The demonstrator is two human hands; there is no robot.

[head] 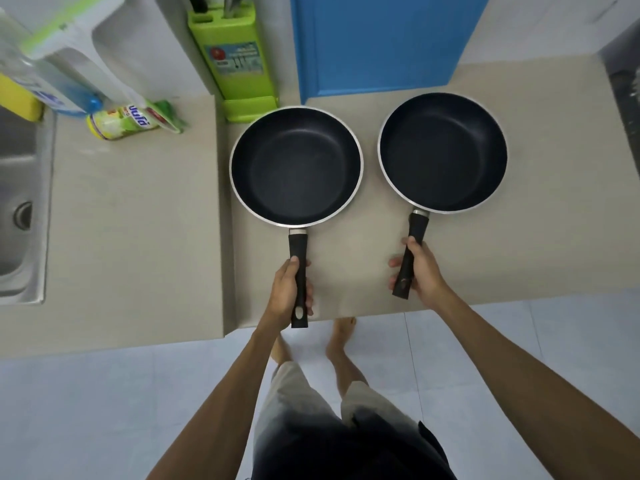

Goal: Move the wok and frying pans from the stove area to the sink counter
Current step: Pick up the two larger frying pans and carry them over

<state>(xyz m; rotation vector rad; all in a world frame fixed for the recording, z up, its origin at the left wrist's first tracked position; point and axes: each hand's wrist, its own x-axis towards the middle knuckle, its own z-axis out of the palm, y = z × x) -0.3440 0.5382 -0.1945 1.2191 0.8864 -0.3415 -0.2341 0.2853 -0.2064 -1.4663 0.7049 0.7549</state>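
Two round, dark nonstick frying pans, left frying pan (pixel 296 166) clasped by left hand (pixel 289 292), right frying pan (pixel 442 152) by right hand (pixel 417 271), over smooth beige counter (pixel 138 220).

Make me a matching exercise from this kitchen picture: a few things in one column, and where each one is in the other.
Things:
1. knife block
2. sink
3. left frying pan
4. right frying pan

Places:
A. held by the left hand
B. far left edge
C. held by the right hand
D. against the wall behind the pans

Pairs: 1-D, 2-B, 3-A, 4-C
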